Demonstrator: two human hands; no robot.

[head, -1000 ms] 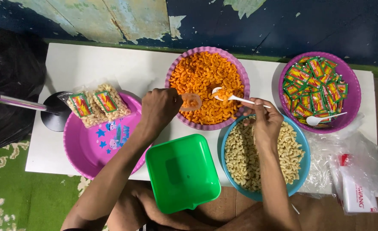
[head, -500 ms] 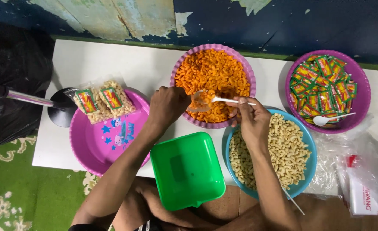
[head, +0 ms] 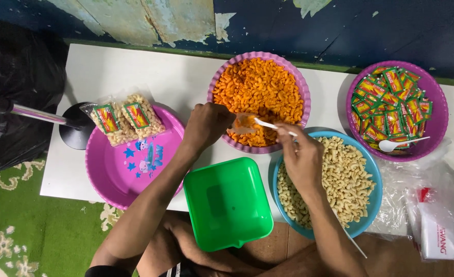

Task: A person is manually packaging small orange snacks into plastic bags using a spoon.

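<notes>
Left hand pinches small clear bag open over near rim of orange-snack bowl, mouth up to catch fill. Right hand grips white spoon, tip in bag. Two filled packs with red-green labels on pink tray, table's left side. Red-green sachets fill purple bowl, right corner.

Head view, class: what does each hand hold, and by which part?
Right hand grips a white plastic spoon by its handle. Left hand holds a small clear bag by its mouth edge.
</notes>
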